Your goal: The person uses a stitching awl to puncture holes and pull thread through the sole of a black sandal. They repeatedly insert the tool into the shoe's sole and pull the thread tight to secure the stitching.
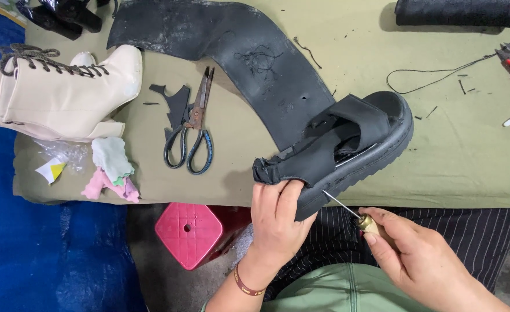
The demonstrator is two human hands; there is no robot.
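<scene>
Olive-green cloth covers the workbench, where a black platform sandal juts over the near edge. One person's left hand grips its heel strap, fingers curled around the fabric; the right hand pinches a brass-collared awl, tip at the sole. Scissors and a cream lace-up boot lie nearby.

A single head-worn camera looks steeply down, close above the olive cloth-covered worktable and the person's lap.
</scene>
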